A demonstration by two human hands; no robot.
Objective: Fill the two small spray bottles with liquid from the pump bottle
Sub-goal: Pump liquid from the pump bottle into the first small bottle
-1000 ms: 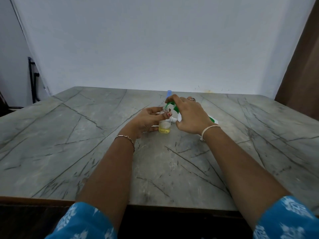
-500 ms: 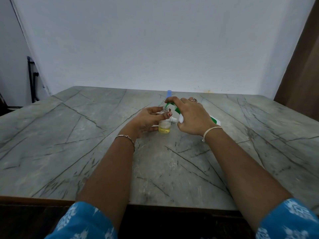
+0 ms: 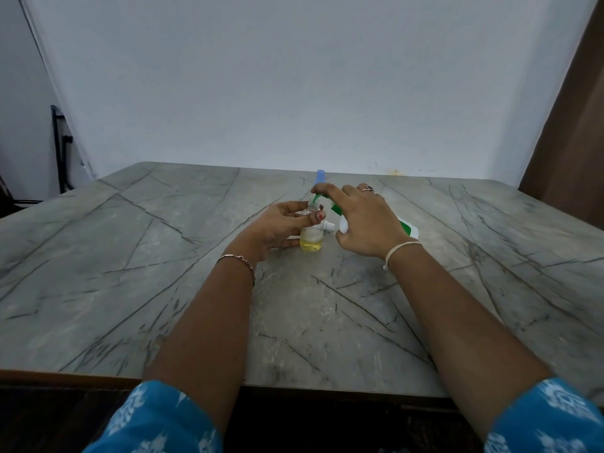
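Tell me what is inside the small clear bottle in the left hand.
The small bottle holds yellow liquid at its bottom; above it looks empty. The green spout of the pump bottle reaches its mouth. The left hand hides the neck.

Left hand (image 3: 281, 223) and right hand (image 3: 366, 220) extended forward, fingers (image 3: 327, 191) curled.
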